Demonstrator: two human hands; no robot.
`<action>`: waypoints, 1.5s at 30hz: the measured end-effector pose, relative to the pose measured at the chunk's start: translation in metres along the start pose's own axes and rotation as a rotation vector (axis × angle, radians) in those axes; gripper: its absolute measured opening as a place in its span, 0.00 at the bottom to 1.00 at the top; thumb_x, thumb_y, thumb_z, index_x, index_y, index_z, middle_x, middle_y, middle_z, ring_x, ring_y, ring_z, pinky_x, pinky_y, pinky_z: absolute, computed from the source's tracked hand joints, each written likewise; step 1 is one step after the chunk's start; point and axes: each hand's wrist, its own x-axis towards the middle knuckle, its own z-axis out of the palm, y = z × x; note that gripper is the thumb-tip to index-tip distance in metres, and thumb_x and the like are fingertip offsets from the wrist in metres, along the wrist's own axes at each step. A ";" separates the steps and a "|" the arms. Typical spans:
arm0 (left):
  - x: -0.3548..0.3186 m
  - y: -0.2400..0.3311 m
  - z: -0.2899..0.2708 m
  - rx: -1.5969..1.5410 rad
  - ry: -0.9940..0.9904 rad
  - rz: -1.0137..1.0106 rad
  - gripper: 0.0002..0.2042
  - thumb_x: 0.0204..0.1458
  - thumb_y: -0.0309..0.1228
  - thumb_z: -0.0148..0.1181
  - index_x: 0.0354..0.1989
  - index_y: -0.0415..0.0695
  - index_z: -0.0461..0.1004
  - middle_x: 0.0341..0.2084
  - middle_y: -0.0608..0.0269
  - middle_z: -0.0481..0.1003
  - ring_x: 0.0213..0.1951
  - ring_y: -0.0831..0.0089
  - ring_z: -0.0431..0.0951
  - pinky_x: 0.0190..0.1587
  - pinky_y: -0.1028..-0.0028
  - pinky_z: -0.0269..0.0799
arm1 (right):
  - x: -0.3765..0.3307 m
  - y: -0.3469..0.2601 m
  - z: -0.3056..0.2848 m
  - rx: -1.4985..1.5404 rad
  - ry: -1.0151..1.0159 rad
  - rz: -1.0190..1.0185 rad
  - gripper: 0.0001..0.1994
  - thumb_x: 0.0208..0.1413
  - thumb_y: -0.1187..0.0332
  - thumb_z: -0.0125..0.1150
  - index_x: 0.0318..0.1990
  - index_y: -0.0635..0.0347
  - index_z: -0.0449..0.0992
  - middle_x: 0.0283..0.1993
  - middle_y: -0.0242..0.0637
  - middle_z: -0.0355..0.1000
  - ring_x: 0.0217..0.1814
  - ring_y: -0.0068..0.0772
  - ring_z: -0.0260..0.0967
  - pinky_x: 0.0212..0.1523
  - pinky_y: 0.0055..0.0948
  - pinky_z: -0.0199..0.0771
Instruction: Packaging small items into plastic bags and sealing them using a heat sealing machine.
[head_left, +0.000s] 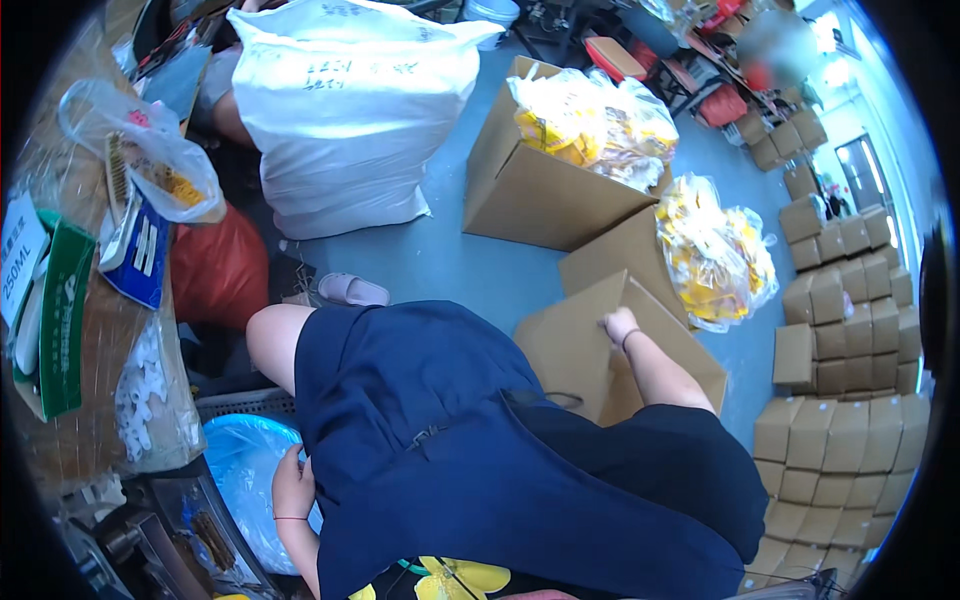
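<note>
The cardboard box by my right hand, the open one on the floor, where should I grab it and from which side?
Probably by the raised flap edge of the cardboard box, where the right hand already rests. Come from above: that flap stands up as a free thin edge that fingers can pinch, while the walls are broad and flat. The left hand is at the blue plastic bag.

Two open brown cartons (535, 190) of yellow bagged goods (590, 120) are seen centre; small brown boxes (850, 330) are stacked right; a white sack (350, 110) is stood behind.
</note>
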 end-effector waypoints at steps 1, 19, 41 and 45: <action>0.004 -0.007 0.005 -0.015 -0.007 0.005 0.19 0.61 0.30 0.53 0.59 0.37 0.70 0.40 0.41 0.76 0.42 0.47 0.77 0.47 0.59 0.72 | 0.048 0.028 0.001 -0.303 0.029 -0.345 0.06 0.52 0.69 0.64 0.29 0.64 0.78 0.19 0.45 0.71 0.15 0.42 0.69 0.13 0.44 0.66; -0.025 -0.054 0.078 -0.207 0.306 0.106 0.24 0.59 0.24 0.53 0.65 0.38 0.64 0.41 0.39 0.75 0.43 0.47 0.76 0.49 0.60 0.71 | 0.050 -0.419 0.012 0.138 -0.167 -0.397 0.14 0.52 0.64 0.53 0.26 0.66 0.78 0.20 0.42 0.75 0.19 0.33 0.75 0.23 0.34 0.74; -0.135 -0.112 0.185 -0.425 1.572 -0.909 0.21 0.61 0.33 0.55 0.60 0.40 0.66 0.51 0.41 0.66 0.50 0.50 0.72 0.55 0.60 0.69 | -0.272 -0.553 0.239 -0.268 -0.753 -2.121 0.18 0.61 0.59 0.59 0.51 0.62 0.73 0.43 0.53 0.74 0.49 0.55 0.71 0.50 0.44 0.71; -0.125 -0.087 0.168 -0.251 1.445 -0.928 0.29 0.59 0.37 0.58 0.67 0.43 0.60 0.58 0.33 0.62 0.59 0.38 0.64 0.63 0.55 0.61 | -0.300 -0.545 0.313 -0.166 -0.393 -2.352 0.31 0.61 0.56 0.61 0.66 0.60 0.59 0.42 0.59 0.73 0.54 0.57 0.70 0.56 0.47 0.68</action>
